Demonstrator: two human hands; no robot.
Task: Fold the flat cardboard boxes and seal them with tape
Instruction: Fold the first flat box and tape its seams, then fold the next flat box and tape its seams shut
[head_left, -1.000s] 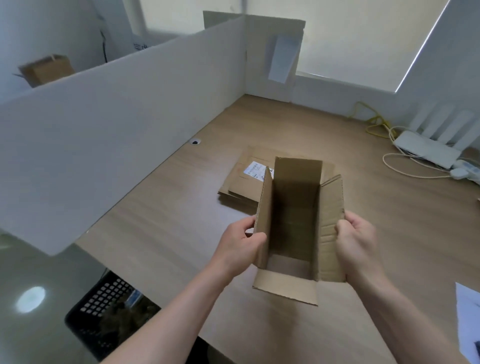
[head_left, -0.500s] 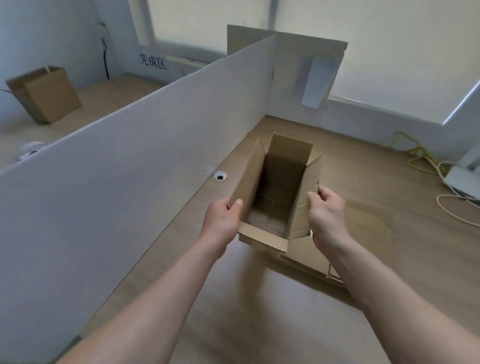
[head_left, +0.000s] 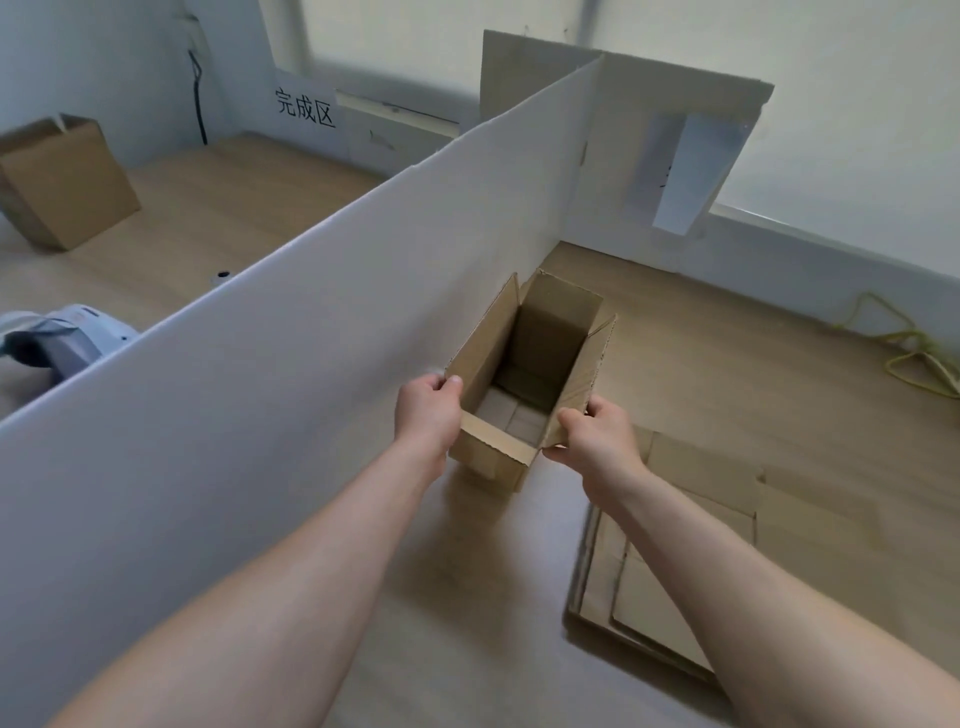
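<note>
An erected brown cardboard box (head_left: 540, 343), top flaps open and its inside visible, is held up between both hands just right of the white divider. My left hand (head_left: 427, 413) grips its left side flap near the front corner. My right hand (head_left: 597, 441) pinches the right side flap. A stack of flat cardboard boxes (head_left: 691, 551) lies on the wooden desk below my right forearm. No tape is in sight.
A tall white divider panel (head_left: 291, 332) runs diagonally along the left of the desk. Beyond it stand another cardboard box (head_left: 62, 182) and a white-grey device (head_left: 62, 338). Yellow cable (head_left: 914, 348) lies at the far right.
Both hands have carried the open box forward and up, close alongside the divider. The view has risen, so the flat stack now lies below my right arm.
</note>
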